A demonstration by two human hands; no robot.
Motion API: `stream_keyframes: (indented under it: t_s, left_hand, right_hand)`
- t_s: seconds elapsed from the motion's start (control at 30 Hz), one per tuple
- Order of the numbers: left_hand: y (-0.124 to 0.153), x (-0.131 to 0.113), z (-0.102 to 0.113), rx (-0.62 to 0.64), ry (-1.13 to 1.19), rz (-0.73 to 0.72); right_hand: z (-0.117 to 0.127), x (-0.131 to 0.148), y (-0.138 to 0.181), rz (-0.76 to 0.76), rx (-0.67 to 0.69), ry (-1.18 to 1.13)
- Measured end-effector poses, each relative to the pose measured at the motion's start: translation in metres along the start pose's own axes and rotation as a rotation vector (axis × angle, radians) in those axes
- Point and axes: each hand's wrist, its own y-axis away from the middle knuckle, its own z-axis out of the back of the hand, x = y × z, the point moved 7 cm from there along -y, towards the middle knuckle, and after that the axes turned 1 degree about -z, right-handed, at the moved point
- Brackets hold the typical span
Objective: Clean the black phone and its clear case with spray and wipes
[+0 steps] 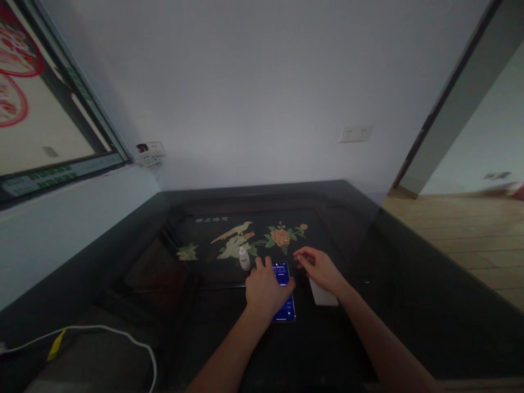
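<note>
A phone (283,273) with a lit blue screen lies flat on the dark glass-topped table (368,305). My left hand (265,288) rests on the phone's left side, fingers bent over it and partly covering it. My right hand (321,268) hovers just right of the phone, fingers loosely curled and pointing left, holding nothing I can see. Under its wrist lies a white flat rectangular object (323,296). A small clear bottle with a white cap (244,258) stands just left of the phone, near my left fingertips.
The tabletop carries an inlaid bird and flower picture (249,237). A white cable (123,335) with a yellow tag lies at the front left. A window (45,120) fills the left wall, sockets (355,133) sit on the back wall, and a doorway (470,207) opens at the right.
</note>
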Motion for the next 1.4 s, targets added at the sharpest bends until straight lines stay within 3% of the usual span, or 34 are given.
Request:
stream_keyframes:
  t_s: [0.87, 1.4]
  left_hand:
    - [0.001, -0.005, 0.001, -0.044, 0.013, 0.007]
    - [-0.001, 0.004, 0.001, -0.051, 0.05, 0.043]
  right_hand:
    - [-0.002, -0.007, -0.003, 0.037, 0.013, 0.018]
    - [-0.009, -0.006, -0.001, 0.062, 0.038, 0.054]
